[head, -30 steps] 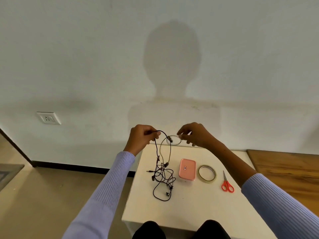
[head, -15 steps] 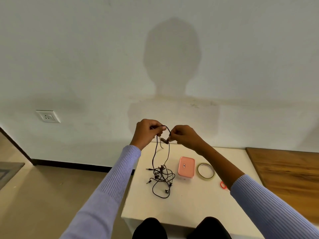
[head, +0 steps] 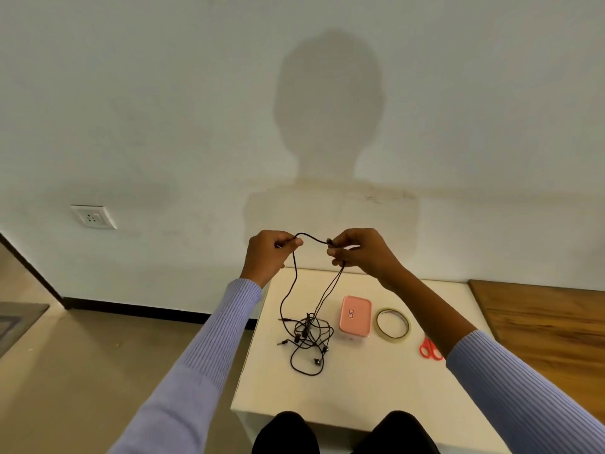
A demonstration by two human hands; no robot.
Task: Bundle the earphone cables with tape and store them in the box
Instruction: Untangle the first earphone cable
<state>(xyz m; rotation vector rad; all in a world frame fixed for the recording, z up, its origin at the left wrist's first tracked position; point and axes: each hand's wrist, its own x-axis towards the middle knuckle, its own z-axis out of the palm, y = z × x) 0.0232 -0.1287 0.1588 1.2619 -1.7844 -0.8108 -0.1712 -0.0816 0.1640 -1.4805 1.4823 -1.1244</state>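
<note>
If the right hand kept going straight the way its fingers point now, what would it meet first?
The right hand points left, toward the left hand. It would probably meet that hand's fingers first, across the short span of cable between them, though depth is unclear.

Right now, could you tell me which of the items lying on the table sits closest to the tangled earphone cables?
The pink box, just right of the tangled earphone cables; tape roll and scissors lie farther right.

On the white table (head: pixel 360 398), a tangle of black earphone cables (head: pixel 309 335) lies left of centre. Just to its right stands a closed pink box (head: pixel 355 317), then a roll of tape (head: pixel 392 323), then red scissors (head: pixel 429 349), partly hidden under a sleeve. Strands of cable rise from the tangle, crossing the air above it. The table's near half is bare.
</note>
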